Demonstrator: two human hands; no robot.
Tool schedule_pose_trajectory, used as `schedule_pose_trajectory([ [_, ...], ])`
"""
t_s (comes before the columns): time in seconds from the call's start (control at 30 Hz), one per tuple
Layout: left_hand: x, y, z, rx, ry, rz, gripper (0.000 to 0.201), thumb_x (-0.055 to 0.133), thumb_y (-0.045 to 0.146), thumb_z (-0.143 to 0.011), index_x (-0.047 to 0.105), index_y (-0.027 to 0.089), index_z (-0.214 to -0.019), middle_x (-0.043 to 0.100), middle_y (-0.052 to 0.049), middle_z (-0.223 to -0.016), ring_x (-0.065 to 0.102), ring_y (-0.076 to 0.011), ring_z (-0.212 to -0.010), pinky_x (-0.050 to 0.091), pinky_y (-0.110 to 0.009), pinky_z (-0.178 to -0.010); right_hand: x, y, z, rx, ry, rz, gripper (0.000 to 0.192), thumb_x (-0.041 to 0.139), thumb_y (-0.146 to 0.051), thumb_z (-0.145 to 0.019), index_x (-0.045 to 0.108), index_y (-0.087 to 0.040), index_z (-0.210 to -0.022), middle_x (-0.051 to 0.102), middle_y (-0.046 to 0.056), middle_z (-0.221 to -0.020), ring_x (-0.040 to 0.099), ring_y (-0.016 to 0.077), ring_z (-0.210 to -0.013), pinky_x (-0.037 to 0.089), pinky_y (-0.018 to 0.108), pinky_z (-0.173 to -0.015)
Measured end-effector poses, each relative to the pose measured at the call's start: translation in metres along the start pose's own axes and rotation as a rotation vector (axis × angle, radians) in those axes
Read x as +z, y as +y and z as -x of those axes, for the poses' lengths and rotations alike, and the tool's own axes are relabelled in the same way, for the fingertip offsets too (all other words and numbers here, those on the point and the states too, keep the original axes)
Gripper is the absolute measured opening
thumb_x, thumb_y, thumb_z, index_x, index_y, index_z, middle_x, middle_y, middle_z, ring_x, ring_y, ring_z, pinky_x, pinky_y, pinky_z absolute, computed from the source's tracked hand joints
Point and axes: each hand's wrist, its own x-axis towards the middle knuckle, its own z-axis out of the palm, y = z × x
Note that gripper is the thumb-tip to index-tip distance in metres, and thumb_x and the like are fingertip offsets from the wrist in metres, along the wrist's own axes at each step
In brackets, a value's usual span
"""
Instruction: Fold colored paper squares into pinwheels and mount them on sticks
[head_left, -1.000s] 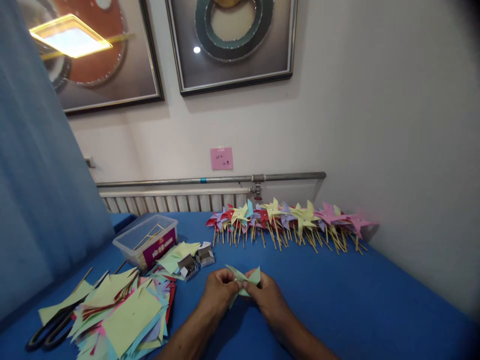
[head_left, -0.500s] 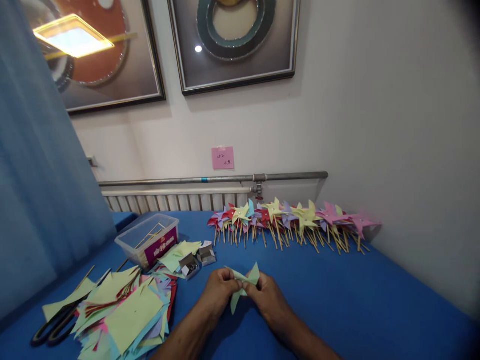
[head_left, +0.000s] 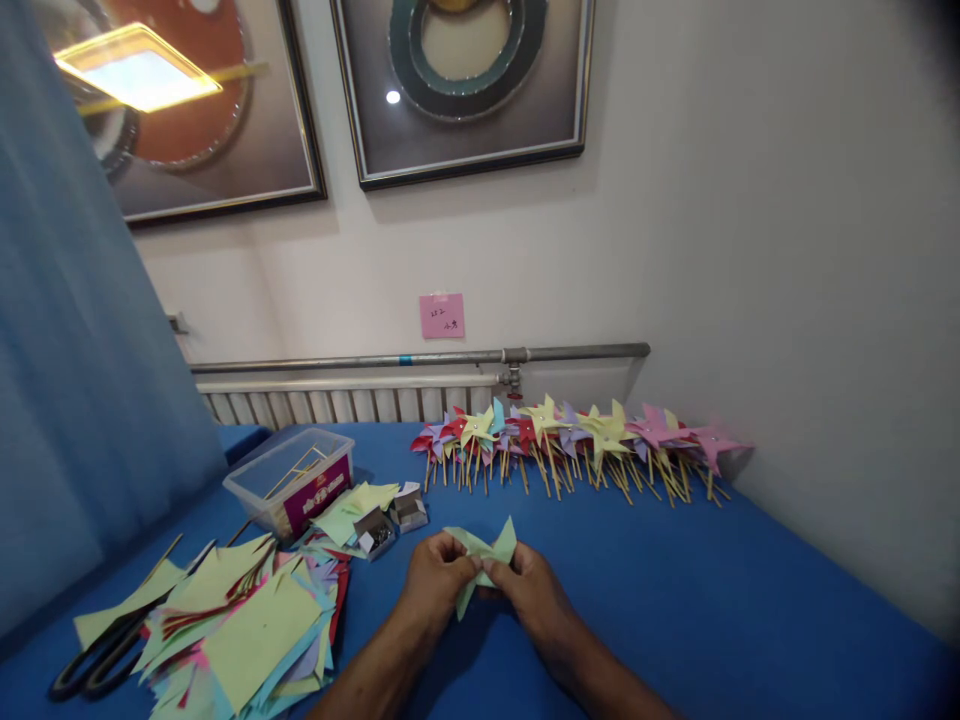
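A pale green paper pinwheel [head_left: 486,553] is pinched between both of my hands just above the blue table [head_left: 675,590]. My left hand [head_left: 437,578] grips its left side with thumb and fingers. From the right, my right hand [head_left: 529,592] holds its centre and lower flap. Two pointed flaps stick up above my fingers. No stick is visible on this pinwheel.
A long row of finished pinwheels on sticks [head_left: 577,440] lies along the back wall. Cut coloured paper squares [head_left: 247,620] and black scissors [head_left: 97,655] lie at left. A clear box of sticks [head_left: 294,480] and two small pin boxes [head_left: 390,520] stand behind them.
The hands and the green pinwheel have stayed nearly in place. The paper's flaps have been folded in tighter and turned slightly between the fingers.
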Motion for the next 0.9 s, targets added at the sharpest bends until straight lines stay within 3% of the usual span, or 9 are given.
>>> schedule_pose_trajectory([
  [0.33, -0.001, 0.008, 0.007, -0.064, -0.084, 0.087, 0.027, 0.078, 0.034, -0.056, 0.06, 0.016, -0.064, 0.059, 0.001, -0.052, 0.047, -0.0094, -0.046, 0.032, -0.023, -0.049, 0.0, 0.002, -0.001, 0.037, 0.042, -0.126, 0.038, 0.074, -0.047, -0.069, 0.072, -0.017, -0.092, 0.075, 0.006, -0.085, 0.068, 0.0218, -0.077, 0.055, 0.031, -0.066],
  [0.43, -0.001, 0.01, 0.008, -0.071, -0.05, 0.058, 0.029, 0.079, 0.036, -0.054, 0.058, 0.016, -0.059, 0.056, 0.001, -0.048, 0.044, -0.0085, -0.044, 0.029, -0.022, -0.048, 0.0, 0.003, -0.002, 0.036, 0.059, -0.103, 0.04, 0.073, -0.048, -0.069, 0.071, -0.016, -0.093, 0.073, 0.005, -0.079, 0.064, 0.018, -0.067, 0.052, 0.029, -0.062],
  [0.73, 0.001, 0.005, 0.001, 0.004, 0.008, -0.034, 0.036, 0.082, 0.042, -0.051, 0.057, 0.017, -0.058, 0.054, 0.003, -0.049, 0.041, -0.0083, -0.045, 0.029, -0.022, -0.049, 0.001, 0.003, -0.003, 0.038, 0.067, -0.09, 0.036, 0.073, -0.046, -0.068, 0.07, -0.016, -0.087, 0.07, 0.003, -0.074, 0.062, 0.0174, -0.064, 0.049, 0.029, -0.063],
  [0.83, 0.0, 0.013, 0.007, 0.064, 0.083, -0.124, 0.034, 0.08, 0.045, -0.058, 0.059, 0.017, -0.06, 0.054, 0.003, -0.052, 0.043, -0.0103, -0.049, 0.032, -0.024, -0.05, 0.001, 0.003, -0.005, 0.057, 0.1, -0.126, 0.034, 0.074, -0.044, -0.068, 0.069, -0.017, -0.087, 0.07, 0.003, -0.075, 0.063, 0.0176, -0.065, 0.05, 0.029, -0.064],
  [0.9, -0.006, 0.025, 0.021, 0.182, 0.157, -0.164, 0.031, 0.075, 0.046, -0.07, 0.063, 0.018, -0.066, 0.057, 0.002, -0.058, 0.049, -0.0126, -0.057, 0.038, -0.024, -0.055, 0.001, 0.004, -0.006, 0.062, 0.124, -0.147, 0.032, 0.073, -0.043, -0.067, 0.067, -0.017, -0.086, 0.069, 0.002, -0.073, 0.061, 0.0166, -0.062, 0.049, 0.029, -0.062],
])
